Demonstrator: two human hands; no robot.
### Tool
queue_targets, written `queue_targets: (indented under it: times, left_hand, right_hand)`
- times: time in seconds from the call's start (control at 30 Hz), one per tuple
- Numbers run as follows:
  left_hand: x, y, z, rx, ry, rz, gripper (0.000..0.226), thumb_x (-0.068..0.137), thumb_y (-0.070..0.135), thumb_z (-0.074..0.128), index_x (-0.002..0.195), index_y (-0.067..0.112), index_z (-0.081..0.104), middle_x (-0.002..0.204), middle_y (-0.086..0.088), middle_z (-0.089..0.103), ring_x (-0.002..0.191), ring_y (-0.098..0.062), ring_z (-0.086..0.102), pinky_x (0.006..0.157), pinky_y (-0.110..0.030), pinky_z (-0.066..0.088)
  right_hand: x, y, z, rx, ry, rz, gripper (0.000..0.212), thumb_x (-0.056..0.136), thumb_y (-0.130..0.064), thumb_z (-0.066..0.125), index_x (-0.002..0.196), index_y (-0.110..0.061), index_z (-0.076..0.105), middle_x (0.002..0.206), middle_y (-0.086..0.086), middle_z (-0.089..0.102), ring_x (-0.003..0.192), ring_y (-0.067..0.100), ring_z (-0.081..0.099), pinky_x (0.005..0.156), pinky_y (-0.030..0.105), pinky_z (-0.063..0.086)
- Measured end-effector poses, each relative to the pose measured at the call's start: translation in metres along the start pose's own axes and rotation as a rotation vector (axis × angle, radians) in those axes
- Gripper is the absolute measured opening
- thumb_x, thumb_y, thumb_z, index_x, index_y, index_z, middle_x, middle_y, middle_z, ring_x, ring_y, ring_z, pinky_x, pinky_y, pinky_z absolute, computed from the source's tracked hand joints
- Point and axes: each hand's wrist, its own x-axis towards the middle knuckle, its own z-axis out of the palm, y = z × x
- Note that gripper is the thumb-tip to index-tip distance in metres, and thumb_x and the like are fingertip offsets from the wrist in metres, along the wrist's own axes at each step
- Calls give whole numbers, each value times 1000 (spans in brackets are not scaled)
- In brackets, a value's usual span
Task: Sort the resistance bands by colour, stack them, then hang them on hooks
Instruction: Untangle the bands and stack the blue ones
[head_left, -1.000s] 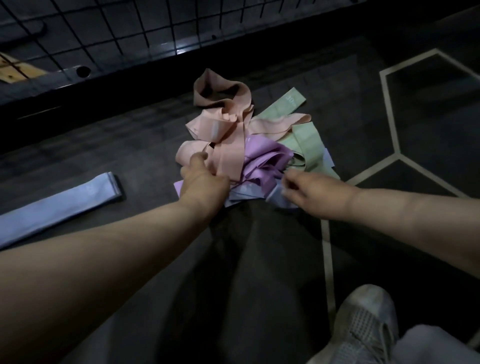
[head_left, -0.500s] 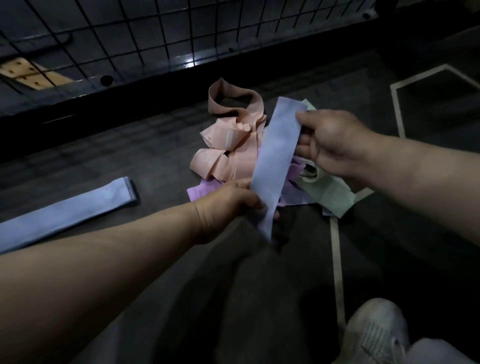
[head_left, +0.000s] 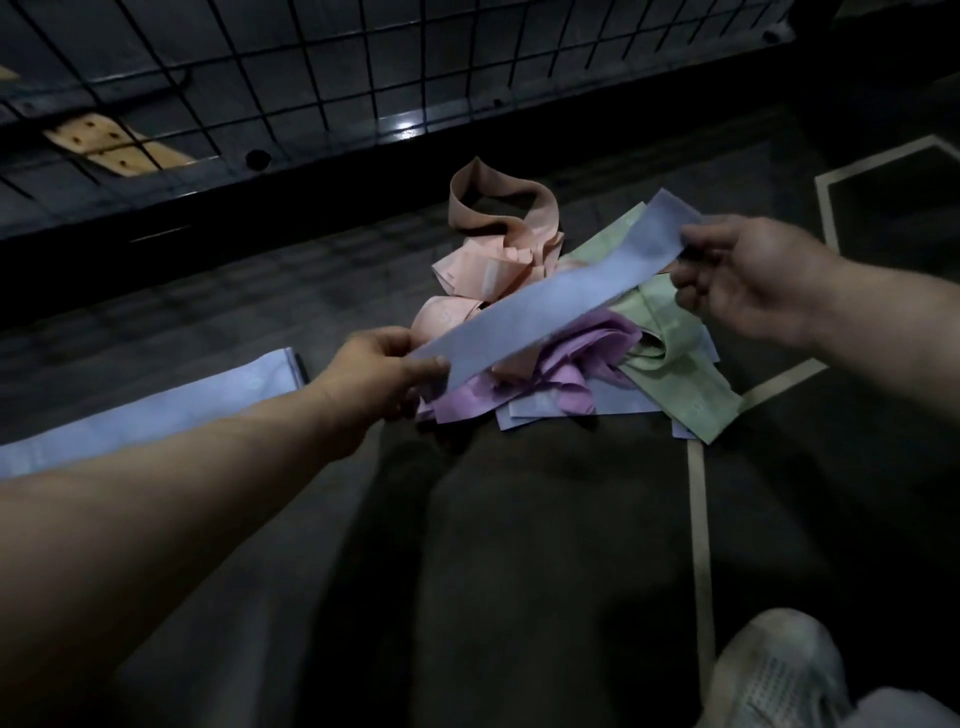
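**A:** What did the head camera show of the hands?

**B:** The left hand (head_left: 382, 376) pinched the near end of a blue band (head_left: 545, 306) between thumb and fingers. The right hand (head_left: 748, 280) grasped the far end in the same way. The band hung flat in the air between them, running from about eight o'clock up to two o'clock.

**A:** And the other bands?

**B:** Right beneath the held one sat the pile (head_left: 558, 384) on the dark floor (head_left: 519, 571). Pink bands (head_left: 498, 244) took its eleven-to-twelve o'clock side, with one loop standing on edge. A purple band (head_left: 602, 338) was crumpled at the centre, and green bands (head_left: 670, 358) spread toward four o'clock. Some blue edges (head_left: 535, 415) stuck out from under the purple at six o'clock (how many bands, I couldn't tell).

**A:** Was any band lying apart?

**B:** Yes. A second blue band (head_left: 156, 415) lay flat on the floor at nine o'clock from the pile, clear of it. Its near part was hidden behind the left forearm.

**A:** What about the surroundings?

**B:** A wire grid (head_left: 311, 78) ran across at twelve o'clock, and behind it at ten o'clock lay a pale wooden strip (head_left: 104, 145) with holes. A pale line (head_left: 698, 545) on the floor ran from the pile's five o'clock corner straight down toward six. A white shoe (head_left: 779, 670) filled the picture's five o'clock corner.
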Motion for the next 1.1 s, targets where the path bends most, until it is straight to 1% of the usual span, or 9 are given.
queue_targets:
  times: [0.2, 0.3, 0.37, 0.43, 0.53, 0.67, 0.83, 0.97, 1.1]
  left_hand:
    - [2, -9, -10, -65, 267, 154, 12, 84, 0, 72, 85, 12, 71, 79, -8, 73, 70, -13, 67, 64, -24, 54]
    - [4, -4, -15, -230, 321, 181, 19, 86, -5, 60, 83, 9, 72, 85, -10, 72, 82, -19, 67, 77, -27, 55]
    - [5, 0, -19, -325, 363, 196, 15, 89, -2, 59, 83, 5, 71, 82, -10, 69, 78, -16, 65, 74, -26, 55]
    - [6, 0, -21, -309, 395, 210, 10, 89, -1, 63, 89, 5, 71, 84, -10, 69, 76, -14, 65, 75, -26, 57]
    - [11, -3, -29, -262, 438, 221, 26, 84, -8, 65, 93, 16, 69, 97, -9, 71, 90, -20, 67, 84, -30, 56]
    - [16, -2, -42, -339, 492, 123, 35, 84, -9, 64, 111, 12, 65, 108, -10, 69, 97, -24, 69, 85, -36, 58]
    - [14, 4, -54, -432, 428, 18, 22, 84, -11, 60, 92, 5, 72, 82, -14, 73, 69, -22, 72, 61, -32, 60]
    - [18, -2, -71, -500, 352, 1, 28, 83, -8, 60, 110, -4, 66, 93, -18, 70, 76, -23, 72, 66, -28, 58]
    - [8, -7, -86, -413, 254, -36, 22, 89, 0, 58, 108, 8, 65, 88, -9, 70, 78, -20, 71, 71, -32, 58]
  right_hand:
    - [-17, 13, -1, 229, -179, 48, 31, 99, -20, 31, 85, -11, 57, 75, 8, 65, 67, 18, 62, 70, 29, 53]
    - [-19, 15, 1, -65, -250, 4, 38, 102, -30, 38, 80, -6, 59, 73, 14, 66, 68, 22, 63, 63, 29, 54]
    - [-18, 17, 1, -353, -283, -120, 10, 95, -11, 58, 90, -3, 60, 82, 13, 68, 79, 21, 66, 67, 24, 58]
    - [-15, 19, 1, -541, -312, -227, 25, 81, 11, 68, 101, -1, 59, 98, 12, 71, 89, 26, 67, 80, 31, 58]
    - [-15, 21, 4, -589, -270, -241, 42, 77, 13, 73, 110, -8, 61, 116, 7, 69, 98, 35, 70, 91, 47, 57]
    - [-7, 25, 8, -459, -160, -140, 46, 74, 17, 73, 106, -15, 61, 110, 17, 69, 93, 34, 68, 93, 60, 50]
    - [-5, 23, 14, -361, -123, -78, 40, 76, 13, 72, 109, -9, 63, 103, 16, 69, 89, 21, 70, 81, 29, 60]
    - [-7, 24, 24, -328, -89, -60, 39, 76, 12, 74, 110, -5, 64, 96, 13, 69, 92, 24, 69, 90, 33, 57]
    - [-10, 21, 39, -319, -75, -40, 31, 78, 9, 73, 105, -5, 69, 99, 12, 72, 85, 18, 72, 74, 24, 60]
